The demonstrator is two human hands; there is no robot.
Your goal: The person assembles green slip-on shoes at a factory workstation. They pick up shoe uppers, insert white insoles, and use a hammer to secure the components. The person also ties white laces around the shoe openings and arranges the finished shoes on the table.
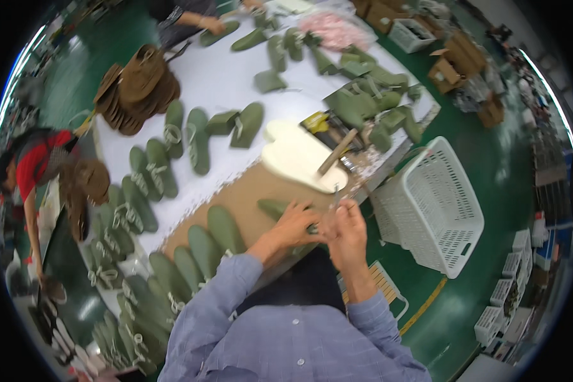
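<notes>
Near the table's front edge, my left hand is curled over a green shoe last, whose rounded end shows beyond the fingers. The rest of that last is hidden by the hand. Close beside it on the right, my right hand is closed in a pinch, with a thin, blurred tool rising from the fingers; its kind is unclear. Just past both hands lie cream flat insole-shaped sheets. Across them rests a hammer-like tool with a wooden handle.
Rows of green lasts stand along the left side, with a heap of them at the far right. Brown shoe uppers are stacked far left. A white basket stands right. Another person in red bends at left; someone's hand shows at the far end.
</notes>
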